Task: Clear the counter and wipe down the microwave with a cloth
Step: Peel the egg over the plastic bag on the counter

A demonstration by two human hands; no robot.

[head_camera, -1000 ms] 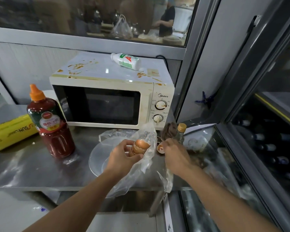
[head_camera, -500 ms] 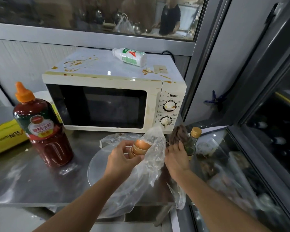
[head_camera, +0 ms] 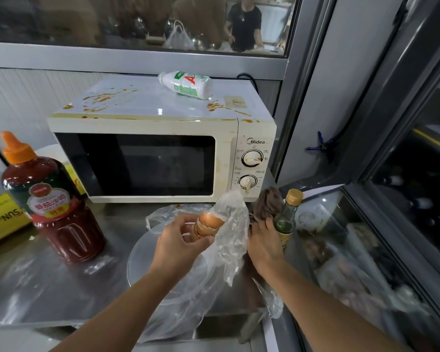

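left hand (head_camera: 178, 243) pinches stacked eggshells (head_camera: 206, 223) beside plastic bag (head_camera: 233, 232) over desk (head_camera: 36, 283) | right hand (head_camera: 263, 246) fingers hidden, grip unclear | risk: brittle shells could crumble, scattering bits | microwave (head_camera: 163, 148) unwiped

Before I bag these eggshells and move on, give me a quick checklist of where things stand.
1. Eggshells held by left hand: ok.
2. Plastic bag mouth open to receive them: cannot tell.
3. Right hand free: cannot tell, its fingers are hidden behind the bag.
4. Cloth within reach by the small bottle: ok.
5. Microwave top cleared: not ok, a white bottle lies among stains.
6. Counter cleared: not ok, the sauce bottle remains.
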